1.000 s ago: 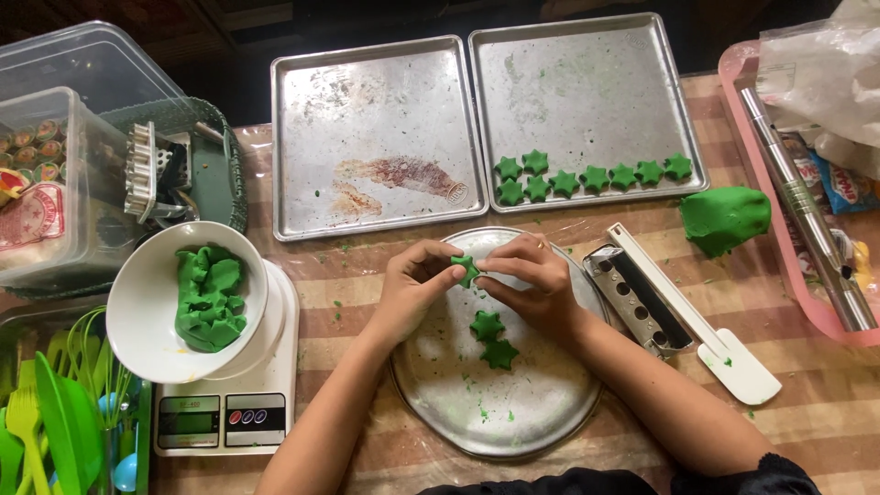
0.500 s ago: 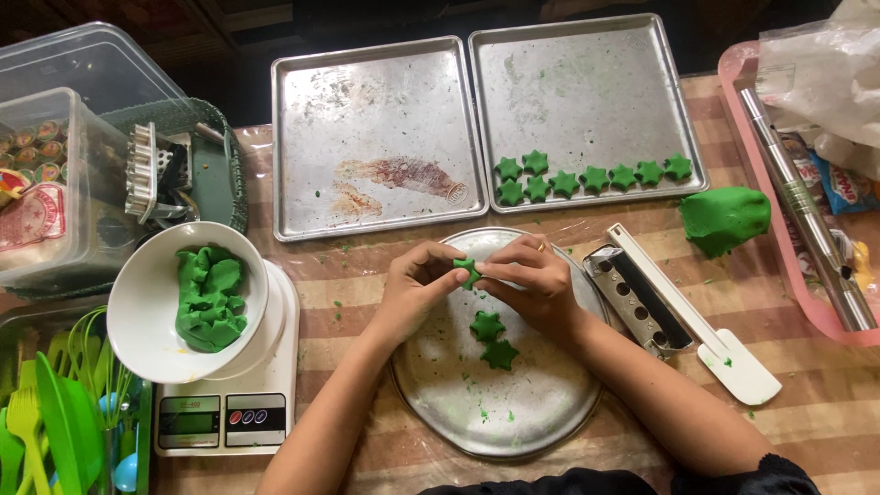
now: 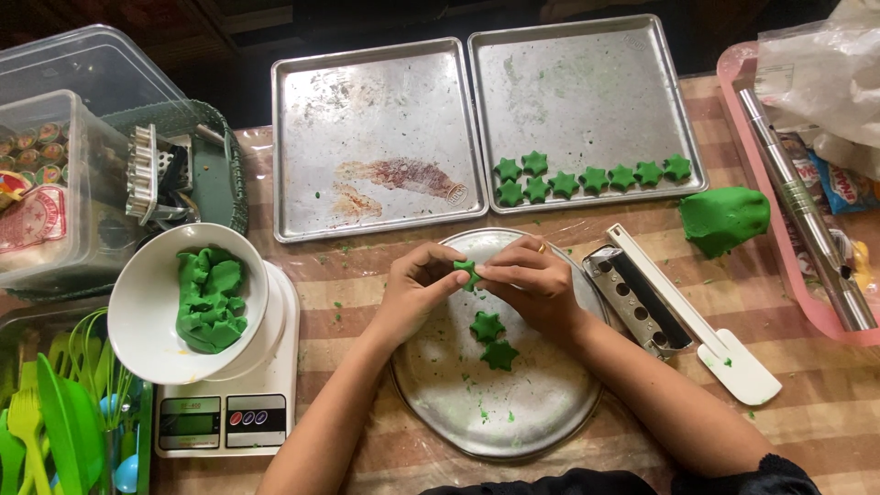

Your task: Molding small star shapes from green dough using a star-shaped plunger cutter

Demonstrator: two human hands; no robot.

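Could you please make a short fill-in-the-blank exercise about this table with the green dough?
1. Both hands, the left hand and the right hand, pinch one small green dough piece above the round ____ plate.
2. On that plate lie ____ green dough stars.
3. The white bowl of green dough stands on a kitchen ____.
4. The finished stars sit on the ____ baking tray of the two.

Missing words: metal; two; scale; right

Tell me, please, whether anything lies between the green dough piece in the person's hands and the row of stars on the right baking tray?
Nothing visible does. Both hands, left and right, pinch the dough piece above the round plate; only bare tabletop and the tray's rim lie before the stars.
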